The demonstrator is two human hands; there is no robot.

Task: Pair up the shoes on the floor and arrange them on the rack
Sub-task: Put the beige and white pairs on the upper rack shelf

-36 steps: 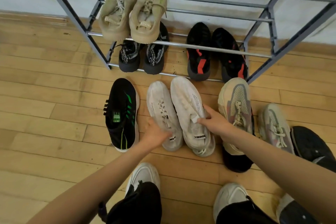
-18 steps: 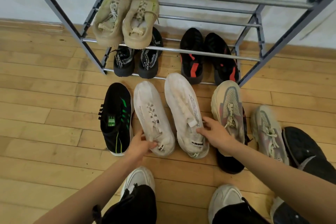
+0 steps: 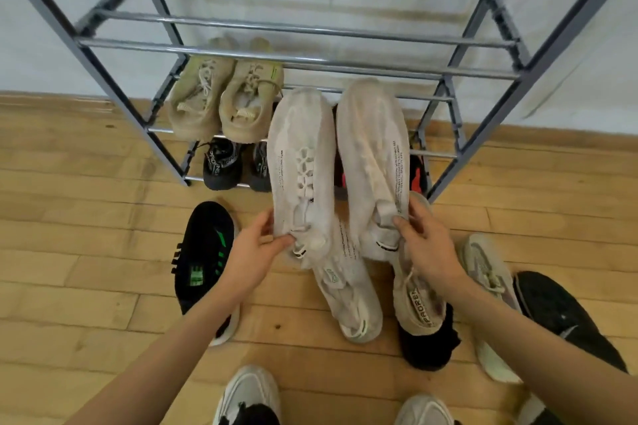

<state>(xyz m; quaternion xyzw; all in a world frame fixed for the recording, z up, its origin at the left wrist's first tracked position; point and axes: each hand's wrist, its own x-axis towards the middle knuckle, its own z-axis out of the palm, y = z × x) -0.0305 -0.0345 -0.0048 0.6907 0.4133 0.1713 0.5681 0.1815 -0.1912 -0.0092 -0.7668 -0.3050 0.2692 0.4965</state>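
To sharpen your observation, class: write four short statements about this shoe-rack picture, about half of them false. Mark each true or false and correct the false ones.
1. The left grip holds a white shoe. True.
2. The right grip holds nothing. False: it holds the other white shoe.
3. The beige pair lies on the floor. False: it sits on the rack.
4. A black shoe with green marks lies on the floor. True.
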